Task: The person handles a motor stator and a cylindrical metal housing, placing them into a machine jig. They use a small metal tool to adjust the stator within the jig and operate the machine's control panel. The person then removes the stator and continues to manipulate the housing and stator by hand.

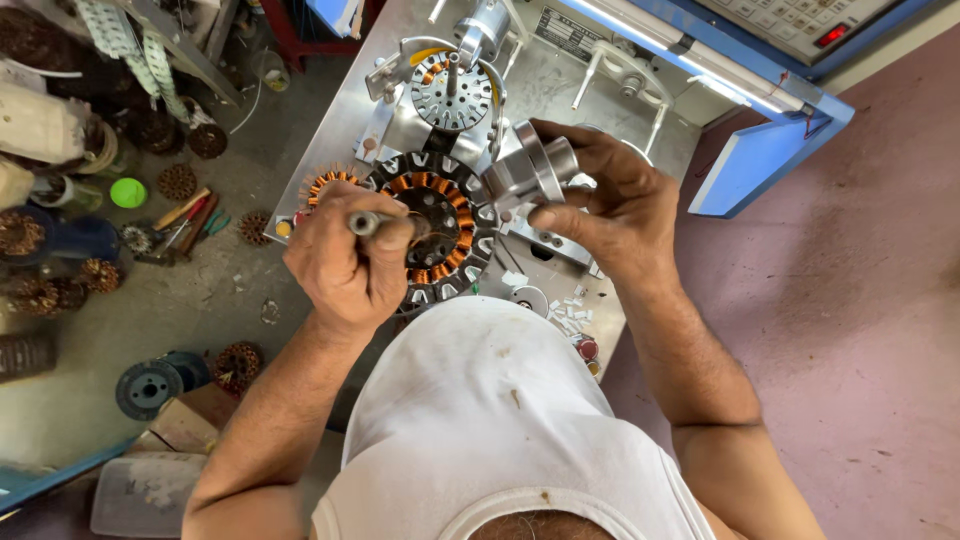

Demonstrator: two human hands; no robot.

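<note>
A round motor stator (440, 225) with copper windings and white slot insulators lies on the metal bench top (560, 95) in front of me. My left hand (350, 255) is closed around a small metal rod-like tool (364, 222) over the stator's left side. My right hand (610, 200) grips a silver metal cylindrical part (535, 170) just right of the stator. Behind it, a bare laminated stator core (452, 95) sits on the winding machine's spindle.
A blue and white winding machine (760, 110) stands at the right back. On the floor to the left lie several wound coils (178, 182), a green lid (128, 192), pliers (190, 222), a dark spool (148, 388) and a plastic container (145, 495).
</note>
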